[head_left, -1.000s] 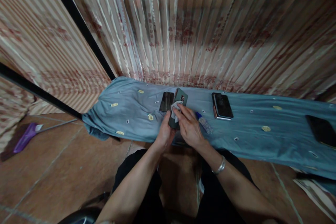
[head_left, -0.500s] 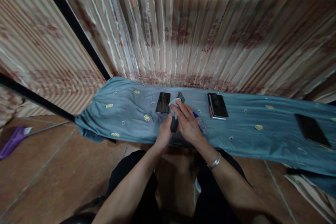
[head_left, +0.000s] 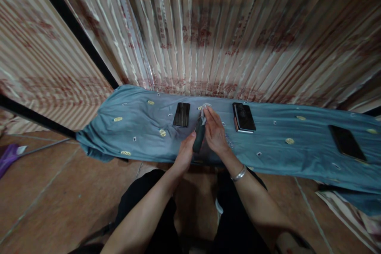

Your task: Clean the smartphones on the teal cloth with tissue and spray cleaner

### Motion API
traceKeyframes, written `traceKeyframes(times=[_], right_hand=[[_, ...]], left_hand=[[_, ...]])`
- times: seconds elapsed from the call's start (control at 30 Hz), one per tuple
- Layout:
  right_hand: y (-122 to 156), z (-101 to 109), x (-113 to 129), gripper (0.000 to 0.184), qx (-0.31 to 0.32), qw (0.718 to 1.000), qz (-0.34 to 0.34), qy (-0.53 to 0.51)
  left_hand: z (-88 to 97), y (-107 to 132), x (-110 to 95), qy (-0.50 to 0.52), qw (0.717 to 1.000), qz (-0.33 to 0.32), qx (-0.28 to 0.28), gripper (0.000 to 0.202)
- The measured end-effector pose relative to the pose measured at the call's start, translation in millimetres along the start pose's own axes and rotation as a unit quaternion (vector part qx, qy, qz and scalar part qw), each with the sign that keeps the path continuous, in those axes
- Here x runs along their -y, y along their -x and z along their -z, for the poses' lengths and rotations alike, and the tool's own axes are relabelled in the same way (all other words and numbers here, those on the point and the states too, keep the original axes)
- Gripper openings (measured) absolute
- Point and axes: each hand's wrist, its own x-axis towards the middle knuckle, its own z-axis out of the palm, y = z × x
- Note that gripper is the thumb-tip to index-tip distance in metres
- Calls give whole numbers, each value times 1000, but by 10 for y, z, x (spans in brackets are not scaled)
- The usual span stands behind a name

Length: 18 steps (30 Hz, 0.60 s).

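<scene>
Our left hand (head_left: 184,152) pinches a green phone (head_left: 199,139) near the worktop (head_left: 143,121) edge; our right hand (head_left: 216,135), fingers together, presses a cloth (head_left: 203,115); a gap separates the ten-o'clock black phone (head_left: 181,114).

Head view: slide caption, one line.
Left hand grips a dark green phone; right hand holds a pale cloth against it.

Dark green phone (head_left: 199,139), yellow-patterned blue cloth (head_left: 145,124)
</scene>
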Motion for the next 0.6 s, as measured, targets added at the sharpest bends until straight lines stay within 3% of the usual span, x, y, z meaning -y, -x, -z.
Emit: traceKeyframes(times=[0.27,0.6], right_hand=[[86,-175,-216,55,-11,996,-73,-48],[145,-206,-223,50,-38,987,-130,-88]], left_hand=[[2,16,-124,162,985,47,-23,22],[-129,24,-220,201,977,64,-24,26]])
